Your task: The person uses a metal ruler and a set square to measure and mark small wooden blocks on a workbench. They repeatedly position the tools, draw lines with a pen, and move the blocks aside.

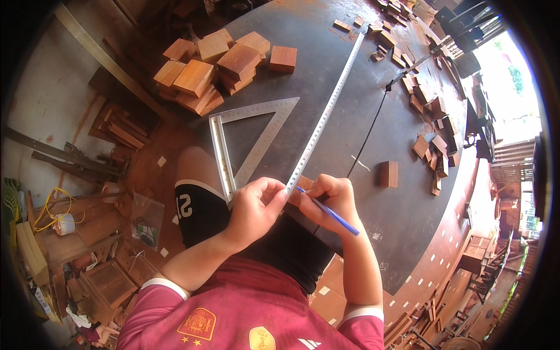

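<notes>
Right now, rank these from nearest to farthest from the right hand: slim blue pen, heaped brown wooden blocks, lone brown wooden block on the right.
1. Slim blue pen: in the right hand.
2. Lone brown wooden block: right of it.
3. Heaped brown wooden blocks: upper left of the view.

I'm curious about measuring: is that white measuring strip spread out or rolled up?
Spread out: the white measuring strip runs nearly straight across the dark tabletop, from the left hand toward wood blocks.
</notes>
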`<control>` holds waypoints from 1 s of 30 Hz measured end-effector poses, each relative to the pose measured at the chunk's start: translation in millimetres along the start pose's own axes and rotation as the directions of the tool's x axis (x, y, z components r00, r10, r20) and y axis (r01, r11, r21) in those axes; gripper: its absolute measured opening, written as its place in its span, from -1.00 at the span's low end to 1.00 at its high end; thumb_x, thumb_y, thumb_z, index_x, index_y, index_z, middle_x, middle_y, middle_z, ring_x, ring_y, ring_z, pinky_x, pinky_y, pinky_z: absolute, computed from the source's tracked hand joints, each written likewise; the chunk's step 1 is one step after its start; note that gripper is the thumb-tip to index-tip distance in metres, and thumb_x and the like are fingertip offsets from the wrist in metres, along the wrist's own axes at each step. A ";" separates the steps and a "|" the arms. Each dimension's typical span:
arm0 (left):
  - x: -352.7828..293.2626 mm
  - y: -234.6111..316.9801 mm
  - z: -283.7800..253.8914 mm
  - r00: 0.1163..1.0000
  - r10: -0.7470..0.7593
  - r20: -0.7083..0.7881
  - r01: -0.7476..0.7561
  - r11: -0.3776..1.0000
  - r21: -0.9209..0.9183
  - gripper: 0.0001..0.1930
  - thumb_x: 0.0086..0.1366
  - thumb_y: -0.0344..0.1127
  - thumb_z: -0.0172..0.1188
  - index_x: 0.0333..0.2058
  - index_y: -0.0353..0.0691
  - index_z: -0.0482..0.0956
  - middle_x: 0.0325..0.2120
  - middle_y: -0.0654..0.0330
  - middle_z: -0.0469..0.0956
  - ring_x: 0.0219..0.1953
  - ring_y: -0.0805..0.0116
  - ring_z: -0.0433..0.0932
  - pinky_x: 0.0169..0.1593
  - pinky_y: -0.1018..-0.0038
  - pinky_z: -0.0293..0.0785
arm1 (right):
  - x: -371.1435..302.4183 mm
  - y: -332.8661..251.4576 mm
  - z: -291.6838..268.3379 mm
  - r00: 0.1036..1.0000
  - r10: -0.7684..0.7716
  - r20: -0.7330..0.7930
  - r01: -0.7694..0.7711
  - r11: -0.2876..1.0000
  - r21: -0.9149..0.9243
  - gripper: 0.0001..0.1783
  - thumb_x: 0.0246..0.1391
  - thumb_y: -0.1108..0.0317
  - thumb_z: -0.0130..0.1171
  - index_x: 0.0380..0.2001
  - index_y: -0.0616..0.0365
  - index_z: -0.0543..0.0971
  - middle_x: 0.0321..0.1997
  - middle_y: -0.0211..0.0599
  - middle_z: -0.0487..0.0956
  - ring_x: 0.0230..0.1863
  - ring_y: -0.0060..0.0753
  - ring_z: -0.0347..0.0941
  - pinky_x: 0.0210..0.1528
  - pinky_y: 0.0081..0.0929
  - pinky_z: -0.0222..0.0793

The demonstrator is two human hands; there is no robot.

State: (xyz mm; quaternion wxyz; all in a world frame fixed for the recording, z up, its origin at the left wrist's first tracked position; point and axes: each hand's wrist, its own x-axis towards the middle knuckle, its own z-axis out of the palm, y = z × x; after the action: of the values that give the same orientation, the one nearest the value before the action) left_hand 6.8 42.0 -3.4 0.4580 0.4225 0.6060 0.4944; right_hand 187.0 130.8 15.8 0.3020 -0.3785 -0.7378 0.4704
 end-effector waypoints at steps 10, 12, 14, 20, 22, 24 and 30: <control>2.0 3.9 -4.6 0.997 -0.072 0.033 0.074 0.996 -0.048 -0.89 0.43 -0.40 0.26 -0.17 -0.31 0.64 -0.44 0.33 0.62 -0.47 0.69 0.51 -0.43 0.68 0.48 | 1.1 3.2 2.5 0.998 -0.049 -0.041 0.051 0.998 0.046 -0.74 -0.12 0.46 0.41 -0.63 0.21 0.46 -0.68 -0.26 0.53 -0.63 -0.61 0.46 -0.55 -0.54 0.36; 2.1 2.3 -4.6 0.998 -0.055 0.031 0.057 0.997 -0.051 -0.89 0.43 -0.40 0.26 -0.18 -0.31 0.64 -0.44 0.33 0.62 -0.47 0.69 0.51 -0.43 0.68 0.48 | 0.4 4.1 2.5 0.998 -0.049 -0.037 0.051 0.997 0.050 -0.73 -0.12 0.46 0.41 -0.63 0.21 0.46 -0.69 -0.27 0.52 -0.64 -0.62 0.46 -0.55 -0.55 0.35; 2.3 0.8 -4.6 0.998 -0.049 0.029 0.050 0.998 -0.043 -0.89 0.43 -0.40 0.26 -0.18 -0.31 0.64 -0.44 0.33 0.62 -0.47 0.69 0.51 -0.43 0.69 0.47 | 0.0 4.9 2.8 0.998 -0.052 -0.031 0.054 0.997 0.051 -0.72 -0.12 0.46 0.41 -0.63 0.20 0.45 -0.69 -0.27 0.52 -0.64 -0.62 0.45 -0.56 -0.55 0.35; 2.1 -0.2 -3.8 0.998 -0.058 0.018 0.058 0.998 -0.024 -0.90 0.43 -0.40 0.27 -0.18 -0.31 0.64 -0.44 0.34 0.62 -0.49 0.70 0.50 -0.44 0.69 0.46 | 0.4 1.1 0.9 1.000 -0.029 0.011 0.029 0.998 0.053 -0.72 -0.11 0.49 0.41 -0.64 0.20 0.44 -0.69 -0.30 0.52 -0.64 -0.65 0.45 -0.56 -0.56 0.34; 2.1 0.6 -3.4 0.998 -0.064 0.018 0.065 0.997 -0.030 -0.90 0.43 -0.40 0.27 -0.18 -0.31 0.64 -0.44 0.34 0.62 -0.49 0.70 0.50 -0.44 0.69 0.46 | -0.2 -2.5 -1.2 0.999 0.002 0.045 -0.004 0.998 0.058 -0.74 -0.09 0.54 0.40 -0.64 0.20 0.46 -0.66 -0.37 0.56 -0.60 -0.69 0.46 -0.54 -0.61 0.34; 2.3 1.7 -3.2 0.998 -0.053 0.020 0.054 0.998 -0.033 -0.90 0.43 -0.40 0.27 -0.18 -0.31 0.64 -0.44 0.34 0.62 -0.49 0.70 0.50 -0.44 0.69 0.46 | 0.1 -0.7 -1.1 0.999 -0.033 0.042 0.031 0.998 0.047 -0.73 -0.10 0.54 0.40 -0.64 0.19 0.46 -0.67 -0.38 0.55 -0.61 -0.70 0.45 -0.55 -0.61 0.33; 2.3 -0.1 -3.9 0.999 -0.048 0.020 0.048 0.999 -0.023 -0.89 0.43 -0.39 0.27 -0.18 -0.31 0.64 -0.44 0.34 0.63 -0.48 0.69 0.51 -0.43 0.69 0.46 | 0.6 0.6 0.4 0.998 -0.052 0.041 0.050 0.998 0.047 -0.72 -0.11 0.54 0.40 -0.65 0.19 0.45 -0.69 -0.38 0.54 -0.62 -0.71 0.44 -0.56 -0.62 0.32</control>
State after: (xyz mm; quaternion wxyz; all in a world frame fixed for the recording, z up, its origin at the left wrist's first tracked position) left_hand 2.5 43.4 -3.4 0.4806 0.4071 0.6056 0.4864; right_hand 186.5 131.3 15.1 0.3069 -0.3426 -0.7422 0.4873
